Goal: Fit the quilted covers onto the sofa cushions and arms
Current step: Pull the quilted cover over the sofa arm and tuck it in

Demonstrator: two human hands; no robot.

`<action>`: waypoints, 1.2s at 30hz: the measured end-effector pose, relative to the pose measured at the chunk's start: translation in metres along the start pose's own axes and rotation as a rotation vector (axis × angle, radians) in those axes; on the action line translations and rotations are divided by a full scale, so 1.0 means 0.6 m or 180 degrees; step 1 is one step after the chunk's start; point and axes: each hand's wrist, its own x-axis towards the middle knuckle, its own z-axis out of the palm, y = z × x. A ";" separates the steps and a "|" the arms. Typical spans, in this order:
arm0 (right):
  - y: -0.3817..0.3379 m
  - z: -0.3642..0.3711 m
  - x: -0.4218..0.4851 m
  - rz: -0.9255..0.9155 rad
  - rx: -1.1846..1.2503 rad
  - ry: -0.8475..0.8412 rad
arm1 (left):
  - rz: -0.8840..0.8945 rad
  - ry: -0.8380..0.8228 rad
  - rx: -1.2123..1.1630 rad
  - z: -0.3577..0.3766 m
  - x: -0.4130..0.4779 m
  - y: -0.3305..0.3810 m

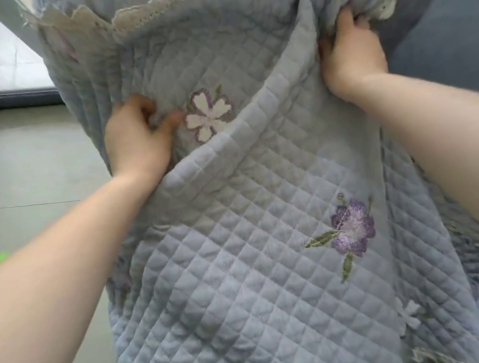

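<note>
While draped over the sofa arm (pixel 442 42), the quilted cover (pixel 244 272) lay under both hands. Left hand (pixel 138 136) fingers pinched a fold beside the white flower (pixel 208 114); right hand (pixel 352 50) fingers clamped bunched fabric near the lace trim (pixel 149 13).

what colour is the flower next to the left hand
White petals edged in purple, embroidered on the blue-grey quilted cover; head view.
</note>
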 end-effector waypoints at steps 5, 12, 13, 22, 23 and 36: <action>-0.015 -0.041 -0.001 0.0167 0.0439 0.0145 | 0.0128 0.0364 0.0073 -0.047 0.052 0.012; -0.029 -0.018 0.018 -0.0211 0.0056 -0.0124 | -0.1088 0.0519 0.0272 -0.004 0.091 -0.043; -0.026 -0.009 0.021 -0.0248 0.0012 -0.0138 | -0.1284 0.0421 0.0241 0.013 0.084 -0.043; 0.110 -0.028 -0.042 0.0636 0.2404 0.0378 | 0.0734 0.0109 0.0165 0.069 -0.026 0.085; 0.142 -0.021 -0.066 0.0885 0.2149 0.0550 | 0.1011 -0.0074 0.0281 0.088 -0.036 0.107; 0.228 0.000 -0.161 0.0898 0.1145 0.0702 | 0.0981 0.0535 0.0688 0.145 -0.052 0.136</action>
